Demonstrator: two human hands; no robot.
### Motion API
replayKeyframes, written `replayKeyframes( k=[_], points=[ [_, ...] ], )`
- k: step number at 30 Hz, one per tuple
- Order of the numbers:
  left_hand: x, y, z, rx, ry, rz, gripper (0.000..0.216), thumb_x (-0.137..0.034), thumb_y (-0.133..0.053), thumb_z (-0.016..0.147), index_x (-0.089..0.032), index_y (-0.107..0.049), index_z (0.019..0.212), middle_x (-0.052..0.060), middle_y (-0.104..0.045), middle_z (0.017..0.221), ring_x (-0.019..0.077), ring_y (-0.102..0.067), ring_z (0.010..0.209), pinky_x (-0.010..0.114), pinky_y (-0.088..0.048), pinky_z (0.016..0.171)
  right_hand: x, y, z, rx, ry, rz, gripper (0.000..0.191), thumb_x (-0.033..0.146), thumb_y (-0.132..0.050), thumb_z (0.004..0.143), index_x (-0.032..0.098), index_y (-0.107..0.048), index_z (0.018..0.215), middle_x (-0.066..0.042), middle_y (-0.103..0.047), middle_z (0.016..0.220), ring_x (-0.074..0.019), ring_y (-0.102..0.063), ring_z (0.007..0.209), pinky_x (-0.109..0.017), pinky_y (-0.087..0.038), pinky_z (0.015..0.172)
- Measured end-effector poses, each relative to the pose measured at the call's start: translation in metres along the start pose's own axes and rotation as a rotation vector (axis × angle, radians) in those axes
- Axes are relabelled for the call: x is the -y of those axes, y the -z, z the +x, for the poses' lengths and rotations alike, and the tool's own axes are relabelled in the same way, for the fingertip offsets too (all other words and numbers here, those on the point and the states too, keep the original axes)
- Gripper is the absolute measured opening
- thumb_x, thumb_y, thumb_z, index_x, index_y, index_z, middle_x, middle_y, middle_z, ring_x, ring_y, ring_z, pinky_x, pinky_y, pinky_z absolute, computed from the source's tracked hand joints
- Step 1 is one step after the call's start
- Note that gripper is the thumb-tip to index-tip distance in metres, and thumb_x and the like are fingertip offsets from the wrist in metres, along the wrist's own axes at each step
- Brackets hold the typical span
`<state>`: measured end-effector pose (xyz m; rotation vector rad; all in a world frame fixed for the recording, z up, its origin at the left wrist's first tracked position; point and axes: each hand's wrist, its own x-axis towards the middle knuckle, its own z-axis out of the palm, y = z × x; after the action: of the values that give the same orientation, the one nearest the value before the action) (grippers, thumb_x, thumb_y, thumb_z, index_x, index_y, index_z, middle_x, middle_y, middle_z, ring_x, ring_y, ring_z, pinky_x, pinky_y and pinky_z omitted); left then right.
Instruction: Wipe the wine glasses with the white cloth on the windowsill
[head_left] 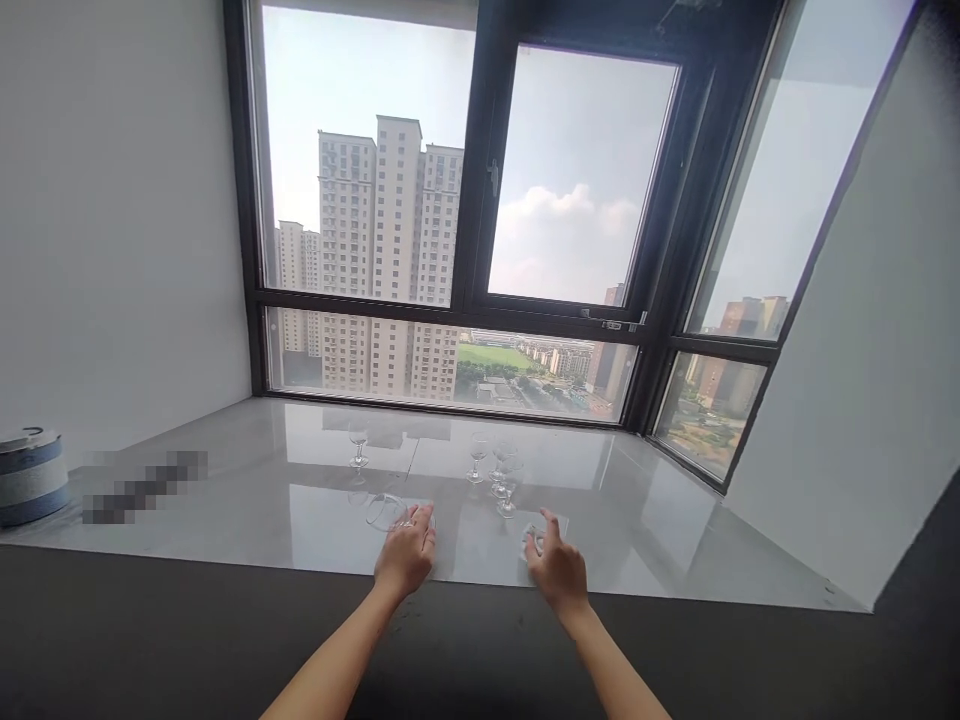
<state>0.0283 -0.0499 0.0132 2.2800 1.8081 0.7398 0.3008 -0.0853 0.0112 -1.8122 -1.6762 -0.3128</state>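
The left hand [405, 552] is at the near part of a glossy pale windowsill [622, 560], its fingers curled in around the stem end of a clear glass [384, 512]; the glass lies tipped over on its side or nearly so, with its bowl pointing away to the left, and whether it touches the sill cannot be told. The right hand [559, 575] is well apart from the left, over the near edge of the sill, its thumb and index finger standing apart in a loose curve about a small pale thing [535, 541] that is too unclear to name; whether they pinch it or only touch it cannot be told. Beyond the hands, clear stemmed glasses stand upright on the sill: a lone glass [358, 446] behind the tipped one and a little to its left, and a close cluster of glasses [510, 485] farther right, between the hands and the window. At the far left sits a blue and white striped container [31, 478], with a blurred-out patch [146, 487] beside it. A dark window frame [442, 314] rises behind the sill, and through its panes show tall apartment buildings [397, 215], a green field [491, 355] and a bright sky with clouds.
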Motion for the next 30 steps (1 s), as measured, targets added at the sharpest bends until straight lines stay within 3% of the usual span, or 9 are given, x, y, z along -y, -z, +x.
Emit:
replayKeyframes(
  k=[4, 12, 18, 23, 30],
  points=[
    [0.001, -0.003, 0.0, -0.003, -0.014, 0.032, 0.052, -0.028, -0.03, 0.091, -0.019, -0.037, 0.142, 0.008, -0.046, 0.14, 0.0206, -0.026, 0.137, 0.037, -0.018, 0.109, -0.016, -0.007, 0.003, 0.036, -0.177, -0.042, 0.046, 0.029, -0.044, 0.088, 0.016, -0.037, 0.132, -0.004, -0.065, 0.071, -0.0195, -0.062, 0.063, -0.024, -0.031, 0.054],
    [0.003, -0.006, 0.001, 0.001, -0.053, 0.076, 0.051, -0.03, -0.031, 0.092, -0.022, -0.038, 0.141, 0.006, -0.046, 0.141, 0.0203, -0.027, 0.137, 0.037, -0.02, 0.11, -0.007, -0.014, 0.014, 0.016, -0.405, -0.092, 0.044, 0.03, -0.044, 0.087, 0.018, -0.041, 0.13, -0.007, -0.067, 0.075, -0.0222, -0.064, 0.069, -0.027, -0.036, 0.06],
    [0.004, -0.008, 0.009, 0.091, -0.06, 0.116, 0.053, -0.029, -0.032, 0.09, -0.02, -0.038, 0.142, 0.009, -0.044, 0.142, 0.0223, -0.028, 0.137, 0.038, -0.022, 0.109, -0.01, -0.015, 0.013, 0.013, -0.417, -0.045, 0.047, 0.03, -0.044, 0.087, 0.018, -0.039, 0.133, -0.007, -0.068, 0.079, -0.0212, -0.065, 0.072, -0.027, -0.037, 0.061],
    [-0.009, -0.019, 0.029, 0.136, -0.137, 0.183, 0.059, -0.03, -0.031, 0.09, -0.015, -0.025, 0.148, 0.015, -0.05, 0.136, 0.0252, -0.033, 0.135, 0.045, -0.021, 0.109, -0.013, -0.017, 0.013, -0.016, -0.452, -0.004, 0.048, 0.031, -0.044, 0.087, 0.021, -0.038, 0.134, -0.006, -0.069, 0.081, -0.0213, -0.064, 0.072, -0.027, -0.036, 0.061],
    [-0.03, -0.043, 0.072, 0.146, -0.242, 0.298, 0.055, -0.03, -0.034, 0.088, -0.021, -0.037, 0.142, 0.011, -0.048, 0.139, 0.0272, -0.027, 0.137, 0.053, -0.015, 0.11, -0.016, -0.019, 0.014, -0.04, -0.475, 0.019, 0.046, 0.031, -0.044, 0.087, 0.022, -0.044, 0.132, -0.005, -0.069, 0.076, -0.0209, -0.064, 0.069, -0.026, -0.034, 0.06]
  ],
)
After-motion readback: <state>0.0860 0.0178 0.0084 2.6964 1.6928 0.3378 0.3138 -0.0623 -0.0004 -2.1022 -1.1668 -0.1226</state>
